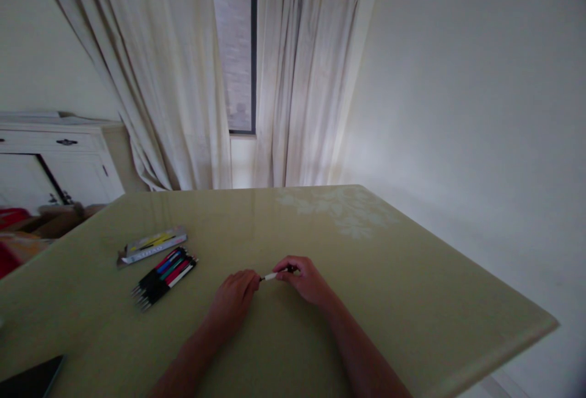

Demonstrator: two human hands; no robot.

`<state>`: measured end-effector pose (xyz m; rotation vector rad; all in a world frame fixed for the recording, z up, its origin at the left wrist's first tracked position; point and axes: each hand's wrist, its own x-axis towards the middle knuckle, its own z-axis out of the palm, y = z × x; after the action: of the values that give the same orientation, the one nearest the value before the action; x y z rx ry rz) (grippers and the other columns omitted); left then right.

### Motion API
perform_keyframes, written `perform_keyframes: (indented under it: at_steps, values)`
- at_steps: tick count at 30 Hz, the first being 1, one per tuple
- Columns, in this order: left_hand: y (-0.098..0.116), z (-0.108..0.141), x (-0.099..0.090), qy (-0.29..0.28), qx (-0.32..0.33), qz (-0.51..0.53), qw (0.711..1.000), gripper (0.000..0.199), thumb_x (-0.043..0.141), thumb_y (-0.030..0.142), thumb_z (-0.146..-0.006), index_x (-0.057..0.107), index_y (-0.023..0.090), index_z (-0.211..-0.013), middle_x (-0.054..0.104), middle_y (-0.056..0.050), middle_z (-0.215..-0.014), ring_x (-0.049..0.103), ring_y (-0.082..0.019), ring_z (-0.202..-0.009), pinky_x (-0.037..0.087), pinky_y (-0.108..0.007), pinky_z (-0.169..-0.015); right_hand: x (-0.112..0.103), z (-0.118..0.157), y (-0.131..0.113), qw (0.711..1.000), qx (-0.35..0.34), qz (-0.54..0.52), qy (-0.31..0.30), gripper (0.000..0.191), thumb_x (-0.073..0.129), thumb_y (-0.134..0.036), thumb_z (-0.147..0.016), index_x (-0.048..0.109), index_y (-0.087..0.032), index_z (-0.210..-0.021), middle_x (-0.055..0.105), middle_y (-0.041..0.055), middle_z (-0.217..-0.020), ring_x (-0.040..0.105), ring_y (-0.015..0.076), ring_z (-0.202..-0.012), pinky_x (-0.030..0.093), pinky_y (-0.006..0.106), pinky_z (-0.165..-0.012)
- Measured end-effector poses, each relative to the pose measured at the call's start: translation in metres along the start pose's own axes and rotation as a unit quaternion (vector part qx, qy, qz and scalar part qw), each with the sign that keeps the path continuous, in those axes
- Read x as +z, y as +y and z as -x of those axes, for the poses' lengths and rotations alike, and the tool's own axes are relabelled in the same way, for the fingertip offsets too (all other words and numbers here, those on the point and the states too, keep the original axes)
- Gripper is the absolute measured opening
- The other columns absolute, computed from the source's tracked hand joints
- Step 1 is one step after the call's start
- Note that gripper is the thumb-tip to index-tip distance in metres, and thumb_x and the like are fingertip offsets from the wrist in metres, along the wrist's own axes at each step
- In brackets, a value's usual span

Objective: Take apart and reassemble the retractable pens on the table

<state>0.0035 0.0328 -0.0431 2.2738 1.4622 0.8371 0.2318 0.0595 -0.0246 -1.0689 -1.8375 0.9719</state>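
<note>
Between my two hands, just above the table's middle, is a pen (270,276) with a white barrel and dark ends. My left hand (234,297) has its fingers closed around one end. At the other end, my right hand (304,277) pinches the pen between thumb and fingers, and a dark part shows inside that grip. The tip on the left side is hidden by my left fingers. Off to the left lies a bundle of pens (165,277) with black grips and red, blue, green and white barrels, side by side.
Behind the bundle rests a pen box (153,244) with a yellow print and an open left end. A dark flat object (32,378) lies at the near left corner. The green table (389,288) ends at a wall on the right; curtains (174,80) hang behind it.
</note>
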Motion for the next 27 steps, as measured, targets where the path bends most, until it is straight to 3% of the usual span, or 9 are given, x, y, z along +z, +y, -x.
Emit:
perform_keyframes:
  at_steps: [4,9,17,21,27]
  values:
    - [0.0,0.0,-0.001,0.011,0.002,0.033,0.999,0.032,0.039,0.041,-0.104,0.065,0.023,-0.097,0.071,-0.006,-0.093,0.065,-0.024,-0.087,0.049,-0.037,-0.083,-0.003,-0.001,0.0,1.0,-0.006,0.003,0.009,0.016,0.074,-0.034,-0.087,0.08,-0.021,-0.094,0.076,0.004,-0.087,0.064,0.0192,-0.082,0.047,0.029,-0.075]
    - [-0.004,0.001,0.0,0.003,0.033,0.034,0.999,0.034,0.035,0.028,-0.104,0.065,0.026,-0.121,0.071,-0.008,-0.112,0.066,-0.025,-0.102,0.049,-0.041,-0.093,-0.006,-0.001,-0.001,1.0,-0.01,0.014,0.027,0.015,0.07,-0.032,-0.087,0.078,-0.021,-0.095,0.075,0.0045,-0.088,0.066,0.0202,-0.085,0.048,0.031,-0.079]
    - [-0.014,-0.002,0.009,0.055,-0.024,0.002,0.998,0.031,0.032,0.024,-0.103,0.061,0.021,-0.114,0.07,-0.009,-0.113,0.066,-0.025,-0.106,0.049,-0.044,-0.096,-0.017,-0.007,0.019,0.995,0.016,0.007,0.099,0.006,0.069,-0.026,-0.081,0.07,-0.02,-0.083,0.068,0.0022,-0.078,0.061,0.0161,-0.075,0.046,0.027,-0.07]
    - [-0.012,-0.002,0.008,0.058,-0.024,0.006,0.998,0.028,0.035,0.026,-0.102,0.061,0.021,-0.111,0.07,-0.01,-0.111,0.067,-0.026,-0.105,0.05,-0.044,-0.096,-0.02,-0.012,0.032,0.991,0.051,0.001,0.127,0.013,0.073,-0.03,-0.078,0.065,-0.02,-0.077,0.065,0.0009,-0.07,0.056,0.0133,-0.063,0.043,0.025,-0.06]
    - [-0.012,-0.002,0.008,0.063,-0.024,0.013,0.998,0.027,0.036,0.026,-0.102,0.061,0.021,-0.111,0.07,-0.009,-0.111,0.067,-0.025,-0.105,0.049,-0.044,-0.096,-0.024,-0.011,0.038,0.983,0.08,0.021,0.162,0.012,0.073,-0.026,-0.078,0.063,-0.02,-0.079,0.069,0.0034,-0.074,0.063,0.0158,-0.068,0.049,0.027,-0.063]
